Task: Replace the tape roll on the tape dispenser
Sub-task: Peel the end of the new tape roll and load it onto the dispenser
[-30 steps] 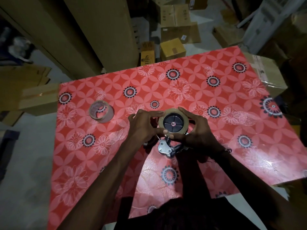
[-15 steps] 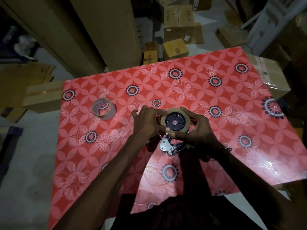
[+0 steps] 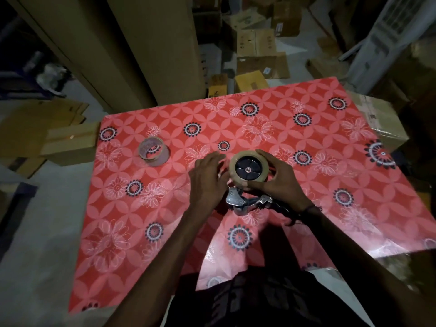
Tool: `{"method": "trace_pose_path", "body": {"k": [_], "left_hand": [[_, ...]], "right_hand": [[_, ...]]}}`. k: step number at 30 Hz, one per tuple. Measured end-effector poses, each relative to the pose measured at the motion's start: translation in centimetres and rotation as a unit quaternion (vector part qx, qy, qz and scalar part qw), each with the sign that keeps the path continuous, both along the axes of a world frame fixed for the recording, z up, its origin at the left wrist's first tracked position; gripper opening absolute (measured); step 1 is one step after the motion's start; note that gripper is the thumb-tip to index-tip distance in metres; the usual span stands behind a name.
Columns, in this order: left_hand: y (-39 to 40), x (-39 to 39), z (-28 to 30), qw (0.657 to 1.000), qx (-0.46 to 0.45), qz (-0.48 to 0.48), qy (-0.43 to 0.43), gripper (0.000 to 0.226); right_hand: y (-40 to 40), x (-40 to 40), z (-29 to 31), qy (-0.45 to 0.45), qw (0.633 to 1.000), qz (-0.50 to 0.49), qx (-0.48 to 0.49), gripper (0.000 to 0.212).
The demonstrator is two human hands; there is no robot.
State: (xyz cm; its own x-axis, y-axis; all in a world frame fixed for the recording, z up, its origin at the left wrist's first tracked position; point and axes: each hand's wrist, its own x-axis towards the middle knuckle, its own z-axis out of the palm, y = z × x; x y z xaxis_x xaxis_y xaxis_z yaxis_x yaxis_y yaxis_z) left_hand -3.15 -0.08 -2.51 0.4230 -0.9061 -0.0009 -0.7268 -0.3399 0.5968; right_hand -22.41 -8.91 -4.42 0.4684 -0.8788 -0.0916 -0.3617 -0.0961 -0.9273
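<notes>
A bench (image 3: 306,220) under a glossy red cloth printed with petal lattice and black-and-white flowers fills most of the view, with brown cartons (image 3: 257,46) stacked on the floor beyond it.

Near the bench's middle lies the dispenser (image 3: 238,204), its bright metal frame showing below a brown roll (image 3: 236,178) that sits around the black, cross-ribbed hub (image 3: 247,169). The roll looks smooth and full, a thick tan ring. So the new roll appears already seated, and the step in hand seems to be settling it square on the hub.

The right hand (image 3: 276,182) curves round the roll's right side, fingers (image 3: 264,154) wrapped over the far rim and thumb at the near edge, gripping it. The left hand (image 3: 207,182) is just left of the roll with its fingers (image 3: 212,159) spread and loose, holding nothing; whether they touch the roll I cannot tell.

Next, probably, the free end must be found and drawn toward the metal front, which calls for a fingernail's care on slick, sticky film.

Well apart to the left stands the spent roll (image 3: 153,152), a thin, nearly bare, translucent ring.
</notes>
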Motion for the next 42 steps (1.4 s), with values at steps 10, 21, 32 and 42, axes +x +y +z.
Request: {"method": "trace_pose_path", "body": {"k": [10,21,32,42], "left_hand": [[4.9,-3.4,-2.8,0.955,-0.090,0.105,0.264,0.031],[0.9,-1.5,-3.2,0.962,-0.101,0.049,0.248,0.018],[0.0,-0.2,-2.8,0.973,-0.132,-0.009,0.188,0.028],[4.4,-2.9,-3.1,0.979,-0.123,-0.038,0.160,0.031]], "right_hand": [[3.4,0.1,-1.7,-0.028,0.994,-0.095,-0.055,0.095],[6.4,-2.3,-2.8,-0.011,0.981,-0.128,-0.143,0.076],[5.5,-2.9,-3.1,0.017,0.981,-0.119,-0.149,0.095],[2.7,-3.7,-3.1,0.034,0.985,-0.073,-0.151,0.116]]}}
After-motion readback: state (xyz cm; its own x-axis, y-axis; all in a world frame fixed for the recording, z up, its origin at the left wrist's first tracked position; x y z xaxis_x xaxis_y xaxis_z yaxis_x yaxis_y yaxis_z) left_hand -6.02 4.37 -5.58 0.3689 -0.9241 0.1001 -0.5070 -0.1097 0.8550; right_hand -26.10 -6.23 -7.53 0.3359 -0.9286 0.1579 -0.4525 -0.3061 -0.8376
